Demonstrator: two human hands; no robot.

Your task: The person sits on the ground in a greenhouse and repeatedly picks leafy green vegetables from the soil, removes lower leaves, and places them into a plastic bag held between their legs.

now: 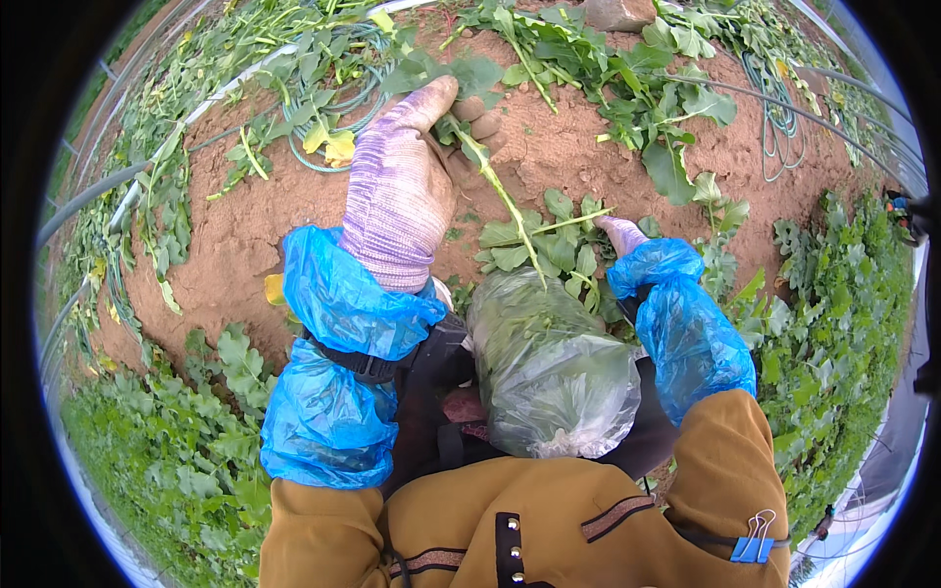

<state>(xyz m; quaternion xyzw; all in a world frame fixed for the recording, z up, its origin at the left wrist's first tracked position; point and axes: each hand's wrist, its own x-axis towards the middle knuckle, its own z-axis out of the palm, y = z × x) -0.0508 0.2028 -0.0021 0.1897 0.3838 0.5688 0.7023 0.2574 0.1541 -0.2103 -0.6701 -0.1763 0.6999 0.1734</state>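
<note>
My left hand (412, 176), in a purple-and-white knit glove with dirty fingers, grips a leafy green stem (500, 187). The stem's pale cut end points down at a transparent plastic bag (551, 367). Packed with green leaves, the bag lies between my legs with its tied end towards my body. Leafy shoots (555, 246) lie just past its far end. My right hand (621, 234), gloved alike, is beside those shoots; its fingers are mostly hidden by leaves, so its grip is unclear. Blue plastic sleeve covers (345, 419) wrap both forearms.
Cut leafy stems (610, 73) lie on the brown soil (235, 235) ahead. Coils of green rope (331, 147) rest at left and right. Curved hoop pipes (95, 198) arch at both sides. Dense leafy plants (176, 456) grow on either side of me. A stone (621, 13) sits far ahead.
</note>
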